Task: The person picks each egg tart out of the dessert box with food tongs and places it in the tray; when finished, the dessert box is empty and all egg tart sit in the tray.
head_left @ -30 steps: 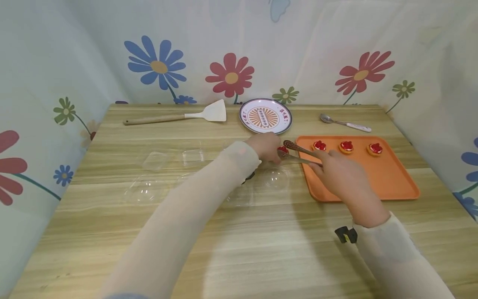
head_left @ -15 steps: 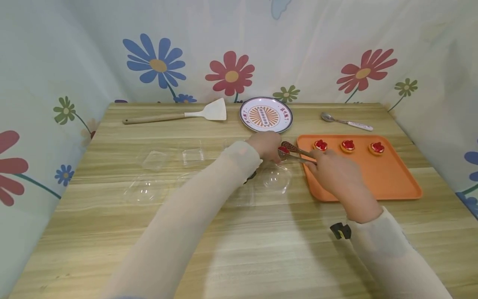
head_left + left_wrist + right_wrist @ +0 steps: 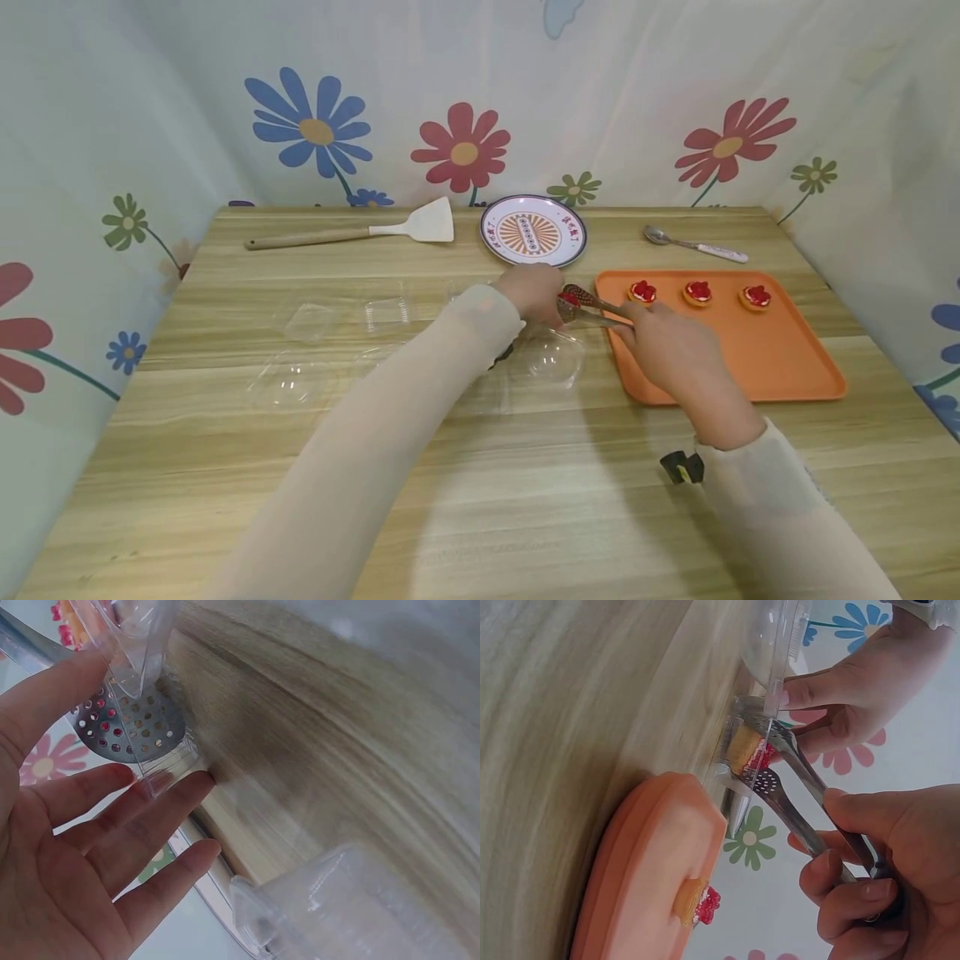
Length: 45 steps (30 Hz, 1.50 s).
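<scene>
My right hand [image 3: 675, 346] grips metal tongs [image 3: 810, 776] with perforated ends. Between those ends is a small tart [image 3: 744, 750] with a red topping, inside the base of an opened clear plastic container [image 3: 553, 360]. The container's domed lid lies folded out toward me. My left hand [image 3: 531, 293] holds the container at its side, thumb near the rim and fingertips along the base wall in the left wrist view. There, one perforated tong end [image 3: 135, 727] shows through the plastic. Three similar tarts [image 3: 697, 292] sit in a row on the orange tray [image 3: 795, 379].
More clear plastic containers [image 3: 292, 383] stand to the left, partly hidden by my left sleeve. Along the back lie a spatula [image 3: 429, 223] with a wooden handle, a patterned plate [image 3: 534, 232] and a spoon [image 3: 697, 245]. A flowered cloth [image 3: 600, 100] hangs behind the table.
My right hand has shifted slightly left with the tongs, and the tart sits a little lower within the container. The left hand stays nearly in place.
</scene>
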Motion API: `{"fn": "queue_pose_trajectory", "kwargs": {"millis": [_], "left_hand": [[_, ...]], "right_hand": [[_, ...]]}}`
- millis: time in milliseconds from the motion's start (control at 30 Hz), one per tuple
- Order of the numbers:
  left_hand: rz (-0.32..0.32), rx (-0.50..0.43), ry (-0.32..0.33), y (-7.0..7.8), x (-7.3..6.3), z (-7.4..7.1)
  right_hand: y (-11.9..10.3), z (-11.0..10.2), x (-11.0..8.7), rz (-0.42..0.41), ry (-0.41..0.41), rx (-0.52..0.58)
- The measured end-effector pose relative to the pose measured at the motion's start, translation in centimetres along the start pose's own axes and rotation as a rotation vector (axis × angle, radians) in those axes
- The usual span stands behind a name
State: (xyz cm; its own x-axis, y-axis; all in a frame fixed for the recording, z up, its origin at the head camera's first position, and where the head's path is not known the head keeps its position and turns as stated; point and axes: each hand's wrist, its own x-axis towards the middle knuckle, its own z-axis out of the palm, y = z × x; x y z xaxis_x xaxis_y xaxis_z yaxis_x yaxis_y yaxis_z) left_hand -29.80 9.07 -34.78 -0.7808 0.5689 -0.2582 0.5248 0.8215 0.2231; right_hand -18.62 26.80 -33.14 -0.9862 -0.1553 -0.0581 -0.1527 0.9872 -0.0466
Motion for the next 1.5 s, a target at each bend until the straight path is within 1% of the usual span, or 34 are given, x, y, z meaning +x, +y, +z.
{"fn": "queue_pose_trajectory", "kwargs": {"millis": [233,600,833,1167,1333,1500], "left_hand": [[-0.012,-0.011,-0.019,0.0,0.0,0.0],[-0.007,-0.005,-0.008,0.0,0.0,0.0],[-0.011,-0.013,-0.007,0.0,-0.1,0.0],[-0.013,-0.027,-0.017,0.1,-0.6,-0.5],[-0.015,-0.024,-0.023,0.1,-0.7,-0.6],[-0.011,-0.028,-0.024,0.1,-0.8,-0.7]], "right_hand": [[0.0,0.1,-0.1,-0.006,0.023,0.011],[0.2,0.3,-0.1,0.003,0.051,0.022],[0.3,0.3,-0.2,-0.005,0.064,0.02],[0.6,-0.2,-0.7,0.02,0.04,0.031],[1.1,-0.6,-1.2,0.012,0.054,0.052],[2.2,-1.0,-2.0,0.015,0.079,0.076]]}}
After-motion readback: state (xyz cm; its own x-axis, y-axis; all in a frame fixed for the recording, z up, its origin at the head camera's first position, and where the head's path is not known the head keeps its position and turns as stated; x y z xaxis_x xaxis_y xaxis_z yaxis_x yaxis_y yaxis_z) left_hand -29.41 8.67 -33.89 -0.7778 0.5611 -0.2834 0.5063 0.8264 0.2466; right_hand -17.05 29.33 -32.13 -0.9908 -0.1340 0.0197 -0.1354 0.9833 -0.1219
